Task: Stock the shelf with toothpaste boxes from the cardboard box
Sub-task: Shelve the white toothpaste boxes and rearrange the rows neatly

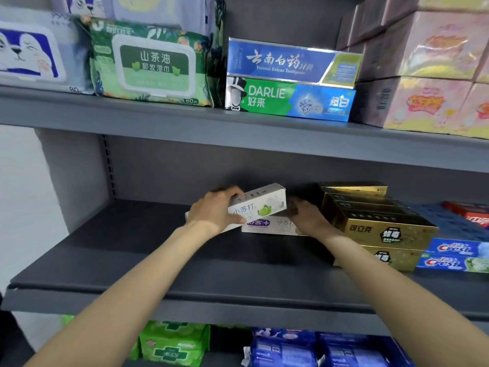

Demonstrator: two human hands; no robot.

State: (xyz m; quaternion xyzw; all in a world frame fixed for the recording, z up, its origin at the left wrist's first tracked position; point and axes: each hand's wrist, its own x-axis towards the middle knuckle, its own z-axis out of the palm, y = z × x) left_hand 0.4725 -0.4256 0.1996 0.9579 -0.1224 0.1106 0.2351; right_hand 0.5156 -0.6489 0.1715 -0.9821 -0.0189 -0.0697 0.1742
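My left hand (214,210) grips a white toothpaste box with a green lime picture (258,205), held tilted just above the middle grey shelf (164,250). Under it lies a second white toothpaste box (270,225), flat on the shelf. My right hand (307,219) rests on the right end of that lower box, fingers curled against it, beside the gold boxes. The cardboard box is out of view.
Stacked gold toothpaste boxes (375,221) stand right of my hands, with Crest boxes (455,256) further right. The upper shelf holds a Darlie box (288,100), a blue box (291,62) and wet-wipe packs (153,67). Green and blue packs fill the shelf below.
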